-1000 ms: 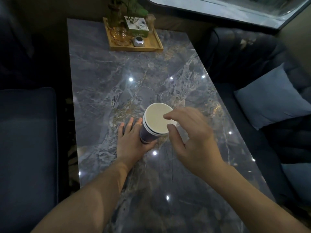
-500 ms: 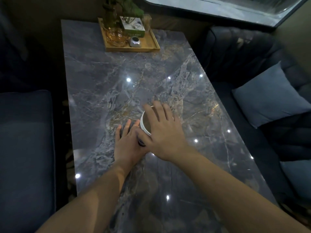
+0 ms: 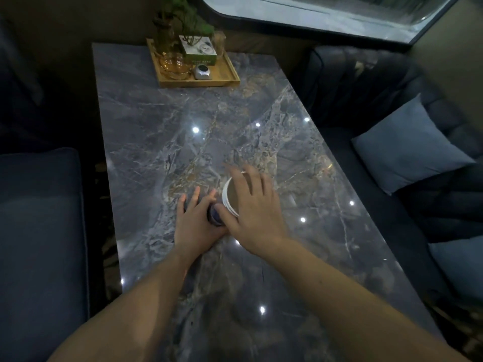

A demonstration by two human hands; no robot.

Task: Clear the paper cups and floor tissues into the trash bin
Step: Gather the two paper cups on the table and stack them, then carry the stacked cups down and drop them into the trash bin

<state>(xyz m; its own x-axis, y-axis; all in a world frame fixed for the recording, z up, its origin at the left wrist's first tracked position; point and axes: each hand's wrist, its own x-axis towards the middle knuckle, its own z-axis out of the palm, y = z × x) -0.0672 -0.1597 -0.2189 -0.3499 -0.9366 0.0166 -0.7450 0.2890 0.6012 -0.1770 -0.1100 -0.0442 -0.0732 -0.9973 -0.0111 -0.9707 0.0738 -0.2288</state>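
Note:
A stack of nested paper cups (image 3: 230, 198), white at the rim with a dark blue wall, stands on the grey marble table (image 3: 162, 131) near its middle. My left hand (image 3: 196, 222) wraps the stack's lower wall from the left side. My right hand (image 3: 254, 207) lies flat over the cups' mouth, fingers spread, thumb against the near rim, covering most of the opening. No tissues and no trash bin are in view.
A wooden tray (image 3: 230, 77) with a glass teapot, a plant, a small box and a silver object sits at the table's far edge. Dark sofas flank the table, with a blue cushion (image 3: 407, 142) on the right one. A window runs along the top.
My right hand came down from hovering beside the rim and now rests over the cups' mouth. My left hand has kept its hold on the stack.

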